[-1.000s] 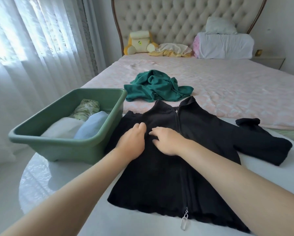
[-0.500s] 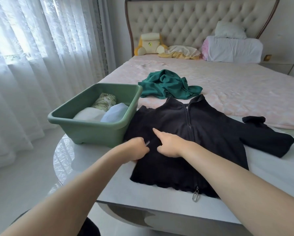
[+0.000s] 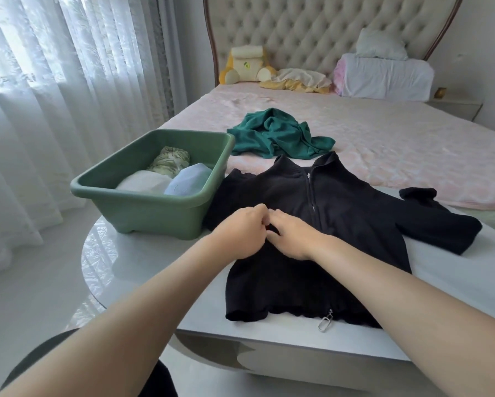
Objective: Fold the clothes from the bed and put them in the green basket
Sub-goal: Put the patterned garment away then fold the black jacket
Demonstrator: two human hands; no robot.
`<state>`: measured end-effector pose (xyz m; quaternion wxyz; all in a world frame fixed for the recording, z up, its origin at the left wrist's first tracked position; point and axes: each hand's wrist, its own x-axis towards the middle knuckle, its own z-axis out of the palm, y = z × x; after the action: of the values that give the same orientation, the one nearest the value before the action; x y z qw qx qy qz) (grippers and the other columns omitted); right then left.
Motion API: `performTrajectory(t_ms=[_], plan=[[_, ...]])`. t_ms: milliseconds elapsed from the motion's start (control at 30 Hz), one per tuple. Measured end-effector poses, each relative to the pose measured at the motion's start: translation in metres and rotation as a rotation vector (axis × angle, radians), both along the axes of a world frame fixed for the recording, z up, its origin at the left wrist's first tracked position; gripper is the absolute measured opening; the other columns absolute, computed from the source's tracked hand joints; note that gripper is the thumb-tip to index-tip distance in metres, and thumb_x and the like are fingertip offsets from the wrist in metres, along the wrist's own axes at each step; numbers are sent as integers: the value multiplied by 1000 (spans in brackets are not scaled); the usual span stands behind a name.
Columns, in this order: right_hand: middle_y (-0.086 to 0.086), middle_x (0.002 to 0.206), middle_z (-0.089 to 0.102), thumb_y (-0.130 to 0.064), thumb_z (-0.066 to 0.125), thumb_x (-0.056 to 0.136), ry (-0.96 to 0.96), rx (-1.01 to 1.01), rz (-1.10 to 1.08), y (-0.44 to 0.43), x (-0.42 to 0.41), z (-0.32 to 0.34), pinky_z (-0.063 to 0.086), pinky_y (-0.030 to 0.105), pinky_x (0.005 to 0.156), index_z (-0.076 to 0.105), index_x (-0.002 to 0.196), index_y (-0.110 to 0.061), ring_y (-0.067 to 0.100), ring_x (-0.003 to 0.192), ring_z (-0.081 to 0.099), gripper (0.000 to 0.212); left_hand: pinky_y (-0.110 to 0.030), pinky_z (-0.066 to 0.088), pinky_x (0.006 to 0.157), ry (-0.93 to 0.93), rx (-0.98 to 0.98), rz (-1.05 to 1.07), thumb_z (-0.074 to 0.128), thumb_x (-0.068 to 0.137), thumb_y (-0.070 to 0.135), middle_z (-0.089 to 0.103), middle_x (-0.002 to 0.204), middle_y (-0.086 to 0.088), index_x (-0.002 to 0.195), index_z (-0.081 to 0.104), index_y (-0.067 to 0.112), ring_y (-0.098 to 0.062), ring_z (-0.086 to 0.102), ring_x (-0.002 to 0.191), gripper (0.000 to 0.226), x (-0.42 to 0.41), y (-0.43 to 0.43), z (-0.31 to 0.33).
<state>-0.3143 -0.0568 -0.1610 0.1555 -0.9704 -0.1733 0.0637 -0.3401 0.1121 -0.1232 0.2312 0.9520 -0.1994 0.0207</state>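
Currently, the task stands partway: three folded items, a white one (image 3: pixel 143 181), a light blue one (image 3: pixel 187 180) and a patterned one (image 3: pixel 169 160), already sit inside the green basket (image 3: pixel 143 193), which stands on the white table (image 3: pixel 120 270). Two items remain. A dark green garment (image 3: pixel 277 136) lies crumpled and unfolded on the bed (image 3: pixel 412 144). The black jacket (image 3: pixel 340 224) lies spread flat, zipped and front side up, on the table just beside the basket, with no fold in it that I can see. Its long axis runs near to far along the zipper: the collar points away from me toward the bed, and the hem with the metal zipper pull (image 3: pixel 325 325) points toward me at the near table edge. One sleeve (image 3: pixel 441 224) extends outward to my right; the other sleeve is not visible. My left hand (image 3: pixel 240 233) and my right hand (image 3: pixel 295 239) meet on the jacket's chest, left of the zipper. Both have curled fingers set narrow, tips together. I cannot tell whether they pinch the cloth, hold something small, or hold nothing.
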Motion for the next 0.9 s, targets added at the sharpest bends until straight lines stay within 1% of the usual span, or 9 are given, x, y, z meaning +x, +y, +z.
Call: performTrajectory(t_ms=[67,167,233,300,500,567,667,767,900], plan=[[5,167,15,-39,39,105,-87,-71,-41,-15,-9,-3,14,49,124,23,158,-26,22,155,8,57,-39,44,97,-1,25,-107,44,97,14,56,121,-5,122,54,14,-25,53,115,26,2,-15,-16],[4,169,-1,-50,34,105,-65,-146,-108,-46,-27,-12,10,48,124,5,162,-24,19,155,-2,69,-46,26,117,216,334,-75,42,98,57,21,162,1,156,20,28,-25,20,148,68,5,-21,-28],[2,169,-8,-56,32,103,14,-192,-128,-70,-38,-16,5,45,125,-2,161,-27,17,155,-7,74,-55,9,121,411,577,-63,43,79,85,-14,165,9,155,-7,45,-25,-13,152,100,6,-17,-27],[0,169,-11,-61,33,101,78,-207,-133,-91,-47,-15,1,41,126,-2,161,-30,15,155,-11,76,-59,5,121,512,651,-52,53,64,92,-25,162,8,151,-16,50,-24,-23,150,119,7,-14,-20],[-7,169,-6,-60,50,96,180,-74,-131,-123,-61,0,5,39,126,2,161,-33,9,153,-11,86,-51,26,118,505,852,-8,66,61,85,0,167,1,155,-6,44,-30,12,151,126,7,-35,7],[-6,168,4,-58,60,91,149,-54,-135,-128,-66,3,10,38,125,18,160,-34,12,154,-3,83,-44,36,112,394,917,-26,67,72,75,22,163,3,158,7,38,-28,29,146,111,0,-49,16],[-3,159,26,-59,67,84,-51,-85,-98,-130,-70,4,17,40,122,39,151,-36,17,149,14,76,-45,34,112,156,746,-177,58,88,60,25,161,2,157,20,33,-26,25,146,82,-9,-72,12],[2,167,9,-64,57,89,-80,-104,-155,-132,-76,-2,7,47,124,20,159,-34,20,154,0,84,-48,25,118,75,485,-306,49,92,63,15,164,6,156,19,37,-20,12,151,75,-19,-87,-9],[4,169,-8,-73,38,93,72,-240,-192,-145,-92,-11,3,43,125,0,161,-31,20,155,-11,88,-48,25,117,146,534,-298,45,83,80,13,163,9,154,16,43,-17,7,150,85,-21,-88,-25]])
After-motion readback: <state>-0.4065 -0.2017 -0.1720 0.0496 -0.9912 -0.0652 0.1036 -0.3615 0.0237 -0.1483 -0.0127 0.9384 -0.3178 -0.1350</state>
